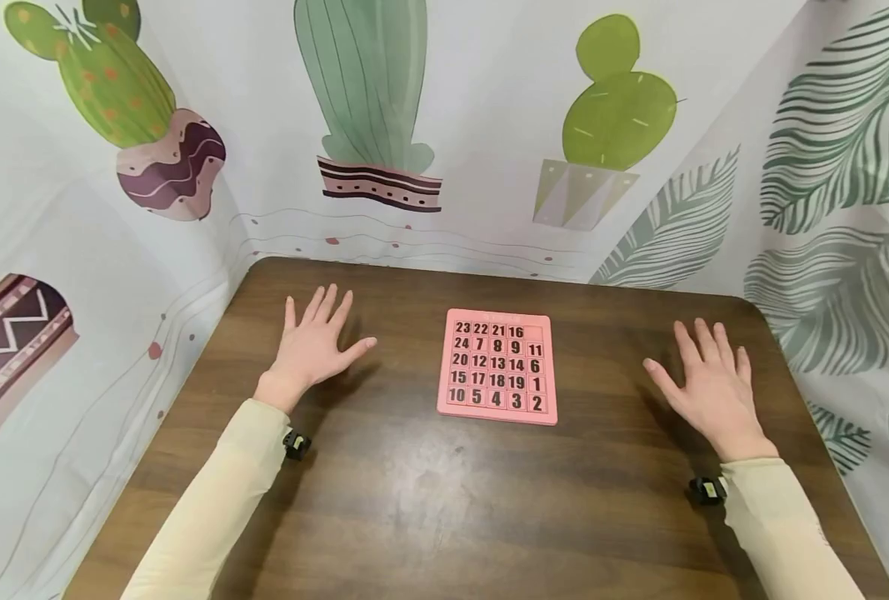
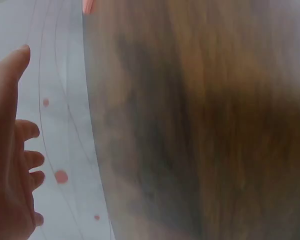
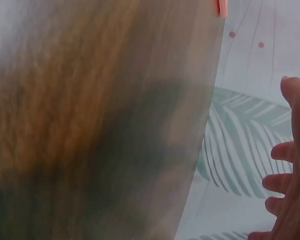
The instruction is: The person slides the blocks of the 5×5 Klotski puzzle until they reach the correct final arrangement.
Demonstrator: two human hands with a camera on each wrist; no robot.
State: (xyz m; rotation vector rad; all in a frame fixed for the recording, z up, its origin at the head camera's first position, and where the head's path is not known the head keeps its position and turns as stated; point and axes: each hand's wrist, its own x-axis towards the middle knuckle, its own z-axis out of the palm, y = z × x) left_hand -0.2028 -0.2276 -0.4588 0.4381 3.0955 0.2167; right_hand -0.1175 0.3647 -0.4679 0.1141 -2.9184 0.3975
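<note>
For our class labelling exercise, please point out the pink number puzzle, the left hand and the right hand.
Pink number puzzle (image 1: 497, 364): head view, middle of its numbered face.
Left hand (image 1: 313, 347): head view, back of the hand.
Right hand (image 1: 714, 392): head view, back of the hand.

Brown wood-grain table (image 1: 564, 500), pale glare (image 1: 429, 487) on top; white backdrop (image 1: 496, 108), printed potted cacti (image 1: 369, 83), striped leaves (image 1: 687, 225)

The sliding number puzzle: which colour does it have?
The sliding number puzzle is pink, with black numerals; the head view shows it best.
</note>
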